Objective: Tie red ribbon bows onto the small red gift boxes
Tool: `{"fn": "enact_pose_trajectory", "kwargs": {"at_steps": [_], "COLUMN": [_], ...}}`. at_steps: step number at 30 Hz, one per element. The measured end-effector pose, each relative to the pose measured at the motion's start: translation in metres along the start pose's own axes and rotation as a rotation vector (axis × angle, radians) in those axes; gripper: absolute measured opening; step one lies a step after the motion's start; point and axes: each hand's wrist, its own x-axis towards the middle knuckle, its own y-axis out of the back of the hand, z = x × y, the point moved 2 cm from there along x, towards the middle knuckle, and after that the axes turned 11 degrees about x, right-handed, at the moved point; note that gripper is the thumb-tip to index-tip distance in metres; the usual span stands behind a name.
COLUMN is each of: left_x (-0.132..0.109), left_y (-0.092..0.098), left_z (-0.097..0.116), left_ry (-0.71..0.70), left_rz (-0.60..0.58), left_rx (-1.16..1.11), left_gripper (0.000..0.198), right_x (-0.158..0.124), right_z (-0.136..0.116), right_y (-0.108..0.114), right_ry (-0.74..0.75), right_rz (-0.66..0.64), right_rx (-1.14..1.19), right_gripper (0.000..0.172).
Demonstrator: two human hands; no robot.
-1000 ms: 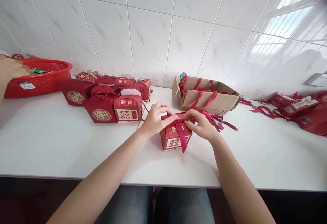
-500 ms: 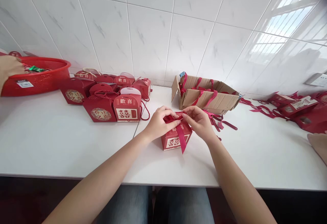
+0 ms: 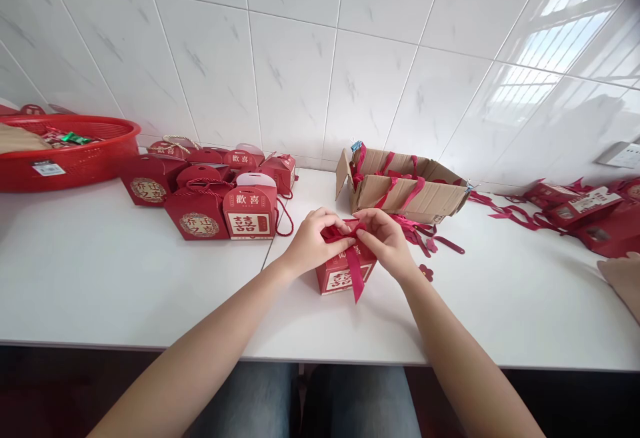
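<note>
A small red gift box [image 3: 345, 271] with a white label and dark characters stands on the white table in front of me. On its top, a crimson ribbon [image 3: 355, 277] is gathered, one end hanging down the front face. My left hand [image 3: 320, 241] pinches the ribbon at the box's upper left, thumb toward the middle. My right hand [image 3: 386, 241] pinches the same ribbon from the right, thumb and forefinger close to the left thumb. The fingers hide most of the box top and the fold of the ribbon.
Several filled-out red gift boxes [image 3: 197, 215] stand at the left. Behind them a red plastic basket [image 3: 100, 158] holds wrapped sweets and another person's hand [image 3: 20, 139]. A cardboard box [image 3: 400, 195] draped with ribbons stands behind. At right lie red boxes [image 3: 580, 205] and another hand [image 3: 620, 285].
My right fingers have shifted slightly on the ribbon, and the right hand has moved a little left, uncovering a red flower piece. The other person's hand has sunk lower in the basket.
</note>
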Motion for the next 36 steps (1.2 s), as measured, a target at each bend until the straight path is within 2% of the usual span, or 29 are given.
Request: {"fn": "enact_pose_trajectory", "kwargs": {"at_steps": [7,18,25,32,36], "left_x": [-0.001,0.000,0.000,-0.001,0.000], "left_y": [0.000,0.004,0.002,0.003,0.004], "left_z": [0.002,0.000,0.000,0.001,0.002], "left_ry": [0.001,0.050,0.018,-0.016,0.003], "left_rz": [0.029,0.009,0.007,0.016,0.013], "left_rx": [0.027,0.012,0.001,-0.007,0.008], "left_gripper": [0.008,0.008,0.008,0.007,0.008], "right_x": [0.000,0.001,-0.001,0.000,-0.001], "right_z": [0.001,-0.001,0.000,0.000,0.002], "right_y": [-0.005,0.004,-0.001,-0.005,-0.005], "right_ry": [0.092,0.159,0.119,0.134,0.147], "right_rz": [0.015,-0.049,-0.026,-0.007,0.048], "right_rx": [-0.102,-0.119,-0.119,-0.165,-0.179], "right_gripper": [0.008,0.029,0.016,0.019,0.012]}}
